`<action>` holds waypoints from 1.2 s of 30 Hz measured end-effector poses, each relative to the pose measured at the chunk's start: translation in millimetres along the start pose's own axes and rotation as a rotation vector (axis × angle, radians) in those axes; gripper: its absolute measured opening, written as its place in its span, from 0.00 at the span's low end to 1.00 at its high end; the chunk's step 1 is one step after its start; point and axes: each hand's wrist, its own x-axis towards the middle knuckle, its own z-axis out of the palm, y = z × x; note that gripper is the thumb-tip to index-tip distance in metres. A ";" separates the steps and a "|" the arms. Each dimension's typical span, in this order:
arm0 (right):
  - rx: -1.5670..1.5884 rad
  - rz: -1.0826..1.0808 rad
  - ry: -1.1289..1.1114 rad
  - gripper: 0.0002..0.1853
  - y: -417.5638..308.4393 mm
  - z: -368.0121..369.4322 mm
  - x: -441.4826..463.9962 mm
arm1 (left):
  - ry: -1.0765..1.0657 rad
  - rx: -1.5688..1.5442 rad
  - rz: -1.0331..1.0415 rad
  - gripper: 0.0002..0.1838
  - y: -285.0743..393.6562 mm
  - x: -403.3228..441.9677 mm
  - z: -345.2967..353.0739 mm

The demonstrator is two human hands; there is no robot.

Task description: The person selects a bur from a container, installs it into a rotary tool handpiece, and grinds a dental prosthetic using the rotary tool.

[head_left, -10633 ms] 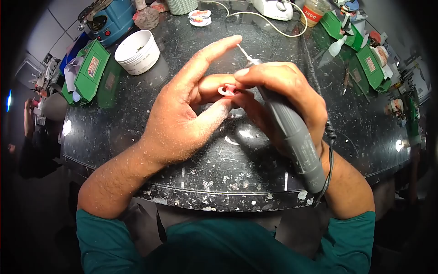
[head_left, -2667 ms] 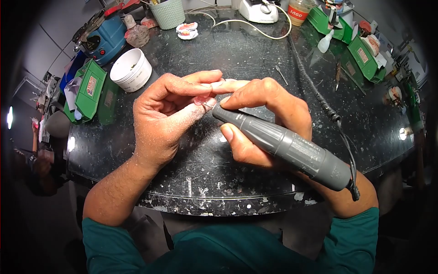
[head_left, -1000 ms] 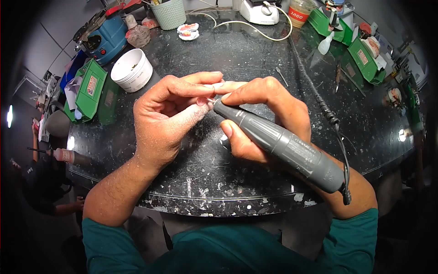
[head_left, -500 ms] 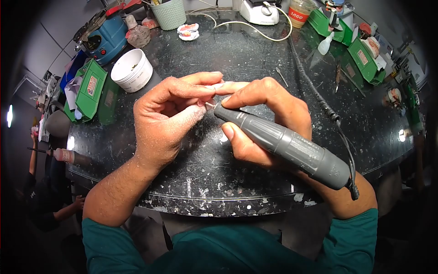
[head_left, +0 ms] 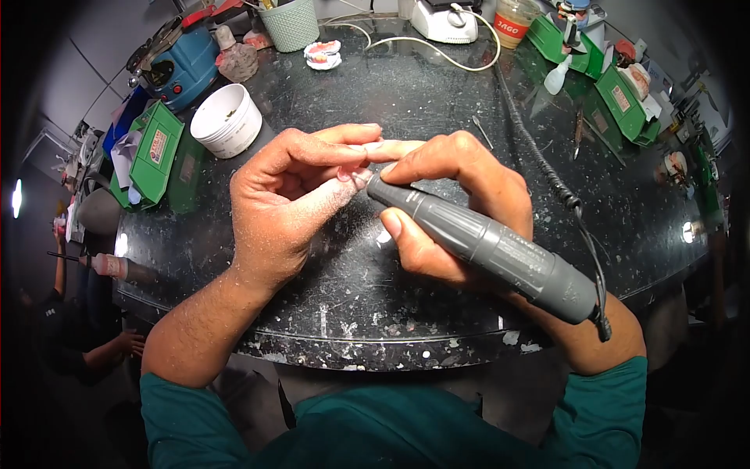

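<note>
My left hand (head_left: pixel 273 199), dusted with pale powder on the thumb, pinches a small pink denture piece (head_left: pixel 345 173) between thumb and fingers. Most of that piece is hidden by the fingers. In my right hand (head_left: pixel 469 176) lies a dark grey micromotor handpiece (head_left: pixel 492 250), gripped like a pen and slanting down to the right. Its thin bit meets the pink piece or comes very near it; contact cannot be made out. The fingertips of both hands touch above the bit. A coiled black cord (head_left: pixel 547 172) joins the handpiece's rear end.
A white tub (head_left: pixel 226 125) and a green bin (head_left: pixel 152 152) stand on the left. A dental model (head_left: pixel 322 55) sits at the back of the black table (head_left: pixel 367 313). More green bins (head_left: pixel 621 105) line the right. A co-worker's hand (head_left: pixel 129 342) shows at far left.
My left thumb has shifted slightly up and right, and the pink piece has turned so more of it shows. The handpiece has barely moved. The co-worker's hand at left has changed pose.
</note>
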 end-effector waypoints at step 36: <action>-0.001 -0.045 0.027 0.17 4.2 2.4 0.0 | 0.015 -0.002 -0.010 0.10 -1.0 0.2 -1.0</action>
